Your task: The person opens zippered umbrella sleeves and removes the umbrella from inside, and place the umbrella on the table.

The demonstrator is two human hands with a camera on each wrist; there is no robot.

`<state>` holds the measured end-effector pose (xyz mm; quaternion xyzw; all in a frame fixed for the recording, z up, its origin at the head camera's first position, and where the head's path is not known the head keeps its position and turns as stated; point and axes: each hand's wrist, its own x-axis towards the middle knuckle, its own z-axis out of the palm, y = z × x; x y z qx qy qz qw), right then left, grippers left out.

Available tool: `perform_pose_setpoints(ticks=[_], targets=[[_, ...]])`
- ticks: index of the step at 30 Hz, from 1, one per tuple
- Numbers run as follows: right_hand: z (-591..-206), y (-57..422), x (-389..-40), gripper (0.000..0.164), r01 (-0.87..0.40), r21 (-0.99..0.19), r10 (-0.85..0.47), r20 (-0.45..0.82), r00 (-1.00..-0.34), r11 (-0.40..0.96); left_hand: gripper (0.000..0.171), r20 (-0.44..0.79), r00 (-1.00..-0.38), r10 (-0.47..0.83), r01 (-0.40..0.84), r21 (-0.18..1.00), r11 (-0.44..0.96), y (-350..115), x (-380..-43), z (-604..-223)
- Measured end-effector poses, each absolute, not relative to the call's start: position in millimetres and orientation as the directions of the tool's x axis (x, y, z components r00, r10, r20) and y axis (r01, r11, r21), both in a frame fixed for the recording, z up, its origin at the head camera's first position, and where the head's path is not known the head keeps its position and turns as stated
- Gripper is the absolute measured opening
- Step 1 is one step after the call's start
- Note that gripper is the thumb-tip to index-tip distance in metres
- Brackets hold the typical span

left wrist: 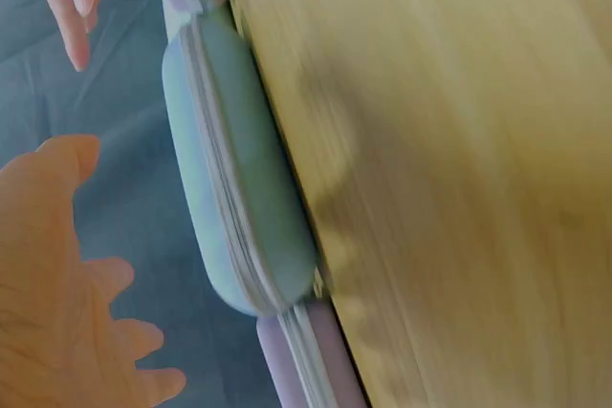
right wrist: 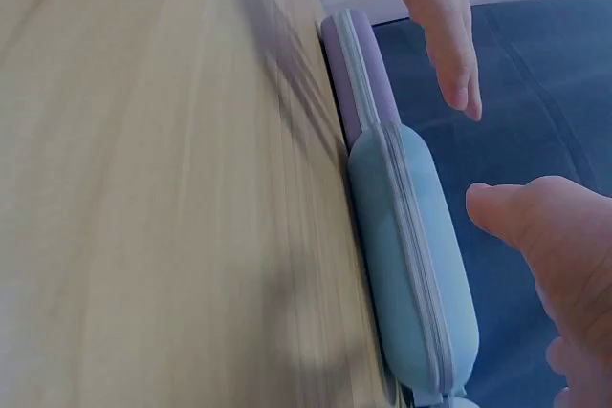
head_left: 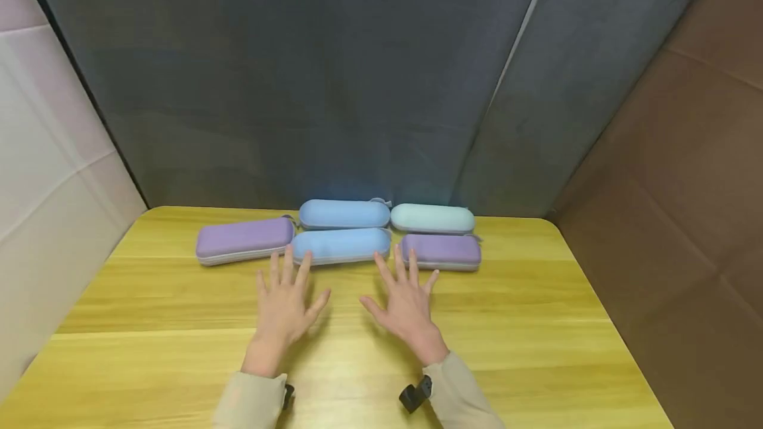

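Several zippered hard cases lie on the table in two rows. In front are a purple case (head_left: 244, 240) at left, a blue case (head_left: 342, 245) in the middle and a purple case (head_left: 442, 251) at right. Behind them sit another blue case (head_left: 344, 214) and a mint case (head_left: 432, 218). My left hand (head_left: 281, 310) hovers with spread fingers before the gap between the left purple and front blue cases. Fingers spread too, my right hand (head_left: 408, 306) is before the front blue and right purple cases. Neither hand holds anything. Shadows fall on the wood beneath them.
The yellow wood-grain table (head_left: 536, 323) ends at a dark grey curtain (head_left: 310, 85) close behind the cases. A white panel (head_left: 53, 164) borders the left side, a brown panel (head_left: 679, 204) the right. Black wrist cameras (head_left: 415, 394) sit at the sleeves.
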<state>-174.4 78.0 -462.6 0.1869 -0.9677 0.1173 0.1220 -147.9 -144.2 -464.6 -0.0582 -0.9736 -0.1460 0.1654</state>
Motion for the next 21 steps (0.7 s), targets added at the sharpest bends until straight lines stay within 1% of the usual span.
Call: perform_pose_setpoints(ticks=[4, 7, 10, 13, 15, 17, 19, 21], targets=[[-460.8, 69.5, -181.4, 0.083, -0.431, -0.200, -0.359, 0.315, -0.878, 0.880, 0.075, 0.341, -0.940, 0.025, 0.144, 0.329, 0.933, -162.7, -147.9, -460.4], [-456.3, 58.9, -189.4, 0.083, -0.497, -0.261, -0.387, 0.376, -0.842, 0.828, 0.072, 0.369, -0.929, -0.034, 0.121, 0.389, 0.913, -183.1, -149.9, -455.7], [-449.8, 42.0, -203.2, 0.077, -0.565, -0.345, -0.400, 0.444, -0.802, 0.749, 0.068, 0.420, -0.898, -0.135, 0.087, 0.470, 0.878, -207.6, -157.0, -451.8], [-440.9, 19.8, -220.3, 0.069, -0.595, -0.424, -0.404, 0.459, -0.791, 0.683, 0.062, 0.443, -0.853, -0.277, 0.026, 0.565, 0.824, -231.2, -169.7, -449.5], [-436.0, 2.9, -231.7, 0.066, -0.595, -0.461, -0.421, 0.429, -0.799, 0.659, 0.058, 0.422, -0.826, -0.374, -0.022, 0.640, 0.768, -244.9, -178.9, -449.0], [-432.1, -13.1, -242.0, 0.066, -0.589, -0.481, -0.448, 0.384, -0.807, 0.649, 0.055, 0.366, -0.814, -0.451, -0.075, 0.703, 0.707, -256.9, -186.6, -448.8], [-430.6, -27.1, -250.5, 0.066, -0.586, -0.490, -0.474, 0.345, -0.810, 0.645, 0.054, 0.287, -0.816, -0.501, -0.125, 0.759, 0.639, -266.9, -191.4, -449.0], [-430.5, -38.1, -257.6, 0.066, -0.574, -0.501, -0.487, 0.307, -0.818, 0.648, 0.053, 0.219, -0.826, -0.519, -0.156, 0.796, 0.585, -274.3, -193.8, -450.5]])
